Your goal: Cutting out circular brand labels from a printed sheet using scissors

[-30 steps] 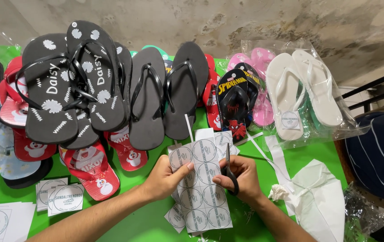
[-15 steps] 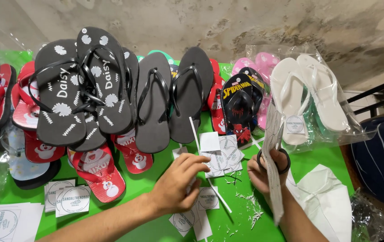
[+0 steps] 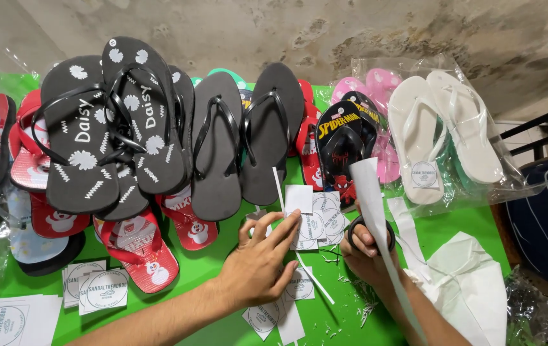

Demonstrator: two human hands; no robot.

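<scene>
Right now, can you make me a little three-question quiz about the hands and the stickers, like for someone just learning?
1. True or false: the right hand holds black-handled scissors.
2. What does the left hand touch? A) a black flip-flop B) the pile of cut round-label squares C) the white flip-flops in a clear bag
3. Fill in: the long paper strip in the right hand rises in front of the ____ flip-flops with the red picture.

Key: 1 true. 2 B, its fingertips rest on the pile. 3 black.
</scene>
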